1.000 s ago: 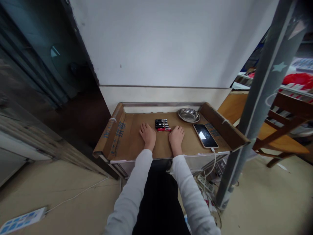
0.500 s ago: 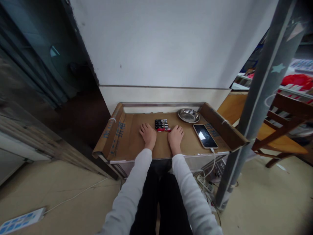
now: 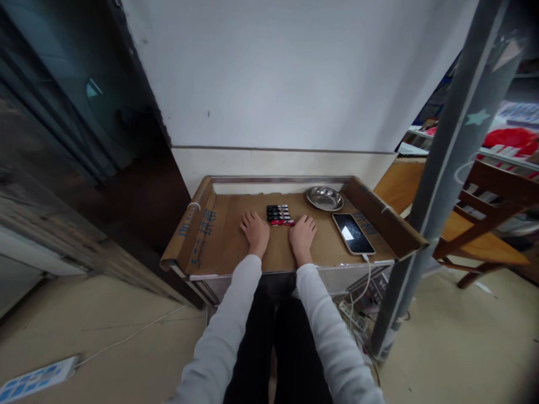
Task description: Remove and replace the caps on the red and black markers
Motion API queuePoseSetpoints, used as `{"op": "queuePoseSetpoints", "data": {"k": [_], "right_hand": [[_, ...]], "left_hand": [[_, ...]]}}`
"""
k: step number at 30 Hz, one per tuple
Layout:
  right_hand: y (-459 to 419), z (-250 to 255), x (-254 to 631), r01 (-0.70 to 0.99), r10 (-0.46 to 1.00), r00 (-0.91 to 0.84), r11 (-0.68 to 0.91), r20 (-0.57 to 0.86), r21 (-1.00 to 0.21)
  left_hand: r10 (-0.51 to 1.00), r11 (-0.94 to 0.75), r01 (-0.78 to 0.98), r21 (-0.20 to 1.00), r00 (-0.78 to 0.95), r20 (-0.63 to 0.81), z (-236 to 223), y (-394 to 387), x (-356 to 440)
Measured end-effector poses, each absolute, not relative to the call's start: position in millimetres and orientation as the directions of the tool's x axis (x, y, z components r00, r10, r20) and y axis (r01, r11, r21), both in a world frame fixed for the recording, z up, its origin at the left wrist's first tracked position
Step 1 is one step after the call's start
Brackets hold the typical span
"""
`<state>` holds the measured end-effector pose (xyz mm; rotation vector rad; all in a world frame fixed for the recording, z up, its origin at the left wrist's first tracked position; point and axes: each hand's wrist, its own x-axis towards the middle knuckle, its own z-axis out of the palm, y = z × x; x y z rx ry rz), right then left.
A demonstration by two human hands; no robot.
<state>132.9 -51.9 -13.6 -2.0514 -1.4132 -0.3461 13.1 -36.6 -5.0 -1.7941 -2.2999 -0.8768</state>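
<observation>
Over on the cardboard-lined table (image 3: 227,247), the left hand (image 3: 255,231) and right hand (image 3: 302,233) are resting palm-down, fingers slightly apart; between them a red marker (image 3: 281,223) is lying, black markers (image 3: 277,212) sitting behind it, a steel dish (image 3: 325,198) farther back.

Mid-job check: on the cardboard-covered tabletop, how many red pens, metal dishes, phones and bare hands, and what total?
Red pen: 1
Metal dish: 1
Phone: 1
Bare hands: 2 (left hand, right hand)
Total: 5
</observation>
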Motion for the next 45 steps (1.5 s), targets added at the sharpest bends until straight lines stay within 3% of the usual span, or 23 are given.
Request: {"op": "queuePoseSetpoints", "data": {"k": [13,17,21,24,32,45], "right_hand": [[-53.0,-12.4,133.4,0.903,0.771,0.399,-0.235,0.497,-0.360],[-54.9,-6.5,133.3,0.893,0.783,0.409,-0.238,0.469,-0.382],[-59.5,1.5,134.5,0.916,0.813,0.317,-0.128,0.489,-0.380],[-61.4,2.9,134.9,0.940,0.854,0.174,0.005,0.491,-0.341],[-58.0,-2.0,133.6,0.959,0.887,0.094,0.042,0.452,-0.281],[-71.4,1.8,132.8,0.966,0.874,0.130,-0.006,0.469,-0.257]], "left_hand": [[0.878,0.079,0.874,0.480,-0.289,0.382,1.4,-42.1,10.0],[0.894,-0.071,0.828,0.556,-0.194,0.403,5.6,-48.4,8.6],[0.868,-0.341,0.835,0.432,0.103,0.486,5.3,-54.3,9.2],[0.855,-0.410,0.849,0.334,0.230,0.466,1.7,-55.3,11.1],[0.849,-0.407,0.854,0.323,0.224,0.478,-1.6,-53.1,12.5],[0.861,-0.377,0.870,0.317,0.203,0.466,-2.1,-55.9,10.3]]}}
